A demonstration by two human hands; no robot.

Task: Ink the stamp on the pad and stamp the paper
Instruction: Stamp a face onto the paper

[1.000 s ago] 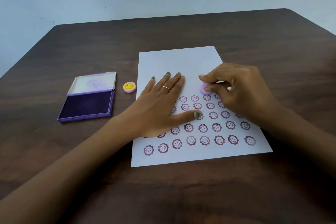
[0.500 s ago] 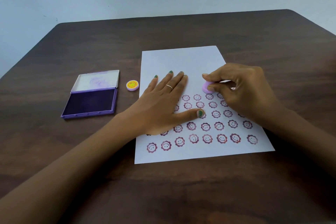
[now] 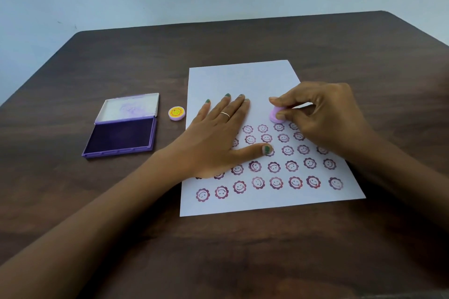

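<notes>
Tilting up on its edge now, the pink stamp [image 3: 274, 114] sits pinched between the thumb and fingertips of my right hand [image 3: 323, 116] — a second ago it looked flatter against the sheet, so I read this as the lift-off after a press, though whether a fresh print lies under it I cannot tell; the hand hides that spot. It hangs just above the top row of smiley flower prints [image 3: 269, 158], on the paper [image 3: 243, 77], whose upper half is still blank.

My left hand [image 3: 218, 138] has not budged: fingers straight and spread, palm flat on the sheet, thumb stretched over a print, pinning the paper down and gripping nothing.

Further out — the ink pad [image 3: 121, 138] lies open well to the left on the dark wooden table [image 3: 243, 250], lid folded back, and a second small round stamp [image 3: 176, 113] rests between pad and paper, untouched. My guess is the stamp needs re-inking next.
</notes>
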